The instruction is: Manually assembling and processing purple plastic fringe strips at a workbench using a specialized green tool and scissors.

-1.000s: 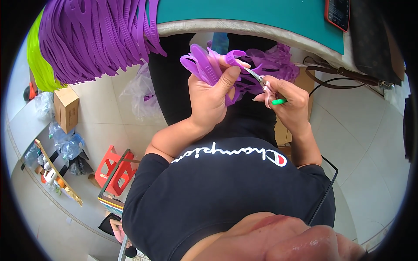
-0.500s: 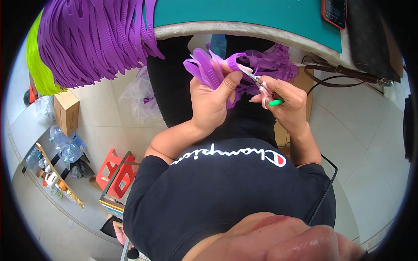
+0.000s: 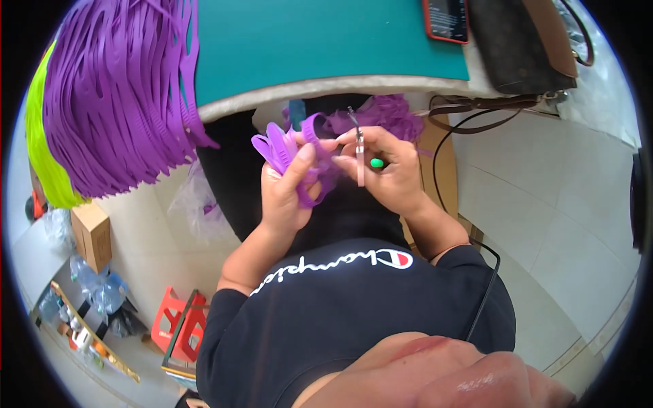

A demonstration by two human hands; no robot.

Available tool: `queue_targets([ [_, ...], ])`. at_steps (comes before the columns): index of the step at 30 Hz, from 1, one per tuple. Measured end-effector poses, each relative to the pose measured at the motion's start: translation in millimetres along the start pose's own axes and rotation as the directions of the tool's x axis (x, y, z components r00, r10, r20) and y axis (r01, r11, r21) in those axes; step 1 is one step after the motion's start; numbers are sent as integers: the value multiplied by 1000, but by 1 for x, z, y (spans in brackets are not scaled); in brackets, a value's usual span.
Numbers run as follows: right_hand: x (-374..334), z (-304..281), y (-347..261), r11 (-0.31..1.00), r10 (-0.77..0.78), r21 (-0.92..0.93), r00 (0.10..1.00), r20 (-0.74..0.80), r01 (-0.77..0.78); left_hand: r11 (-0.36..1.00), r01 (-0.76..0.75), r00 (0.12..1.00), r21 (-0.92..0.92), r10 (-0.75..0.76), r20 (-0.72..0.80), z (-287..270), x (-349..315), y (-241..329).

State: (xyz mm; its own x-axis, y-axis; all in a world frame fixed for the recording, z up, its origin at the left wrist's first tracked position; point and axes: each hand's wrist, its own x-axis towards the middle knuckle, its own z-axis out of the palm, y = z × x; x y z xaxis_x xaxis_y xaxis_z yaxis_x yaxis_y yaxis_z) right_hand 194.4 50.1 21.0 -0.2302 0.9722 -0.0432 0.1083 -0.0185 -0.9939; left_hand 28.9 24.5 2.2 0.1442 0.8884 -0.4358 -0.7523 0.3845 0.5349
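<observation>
My left hand [image 3: 282, 197] is closed round a small bunch of purple rubber straps [image 3: 272, 146], one of which loops up above the thumb. Between the fingers of my right hand [image 3: 400, 170] is a small pair of scissors [image 3: 360, 163] with a pink handle and a green part, its blades turned upward. The right fingertips come close to the left index finger at the strap's edge; whether they pinch it I cannot tell. Behind the hands lies a heap of thin purple trimmings [image 3: 391, 115].
A thick pile of purple straps [image 3: 122, 95] hangs over the left table edge, beside yellow-green ones [image 3: 37, 149]. On the green-topped table [image 3: 320, 47] lies a phone [image 3: 447, 19], with a brown bag [image 3: 520, 51] at right. A red stool [image 3: 178, 323] and cardboard box [image 3: 92, 234] stand at left.
The scissors have swung from pointing at the strap to pointing upward, away from it. Both hands appear lower and further left, as the whole view has shifted.
</observation>
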Motion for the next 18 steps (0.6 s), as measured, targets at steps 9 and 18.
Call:
queue_targets([
  [9, -8, -23, -4, 976, 180, 119, 983, 24, -181, 958, 258, 965, -127, -262, -20, -23, 11, -7],
  [18, -12, -26, -6, 955, -171, -270, 973, -153, 125, 991, -68, 989, 116, 83, -126, 6, 4, 0],
])
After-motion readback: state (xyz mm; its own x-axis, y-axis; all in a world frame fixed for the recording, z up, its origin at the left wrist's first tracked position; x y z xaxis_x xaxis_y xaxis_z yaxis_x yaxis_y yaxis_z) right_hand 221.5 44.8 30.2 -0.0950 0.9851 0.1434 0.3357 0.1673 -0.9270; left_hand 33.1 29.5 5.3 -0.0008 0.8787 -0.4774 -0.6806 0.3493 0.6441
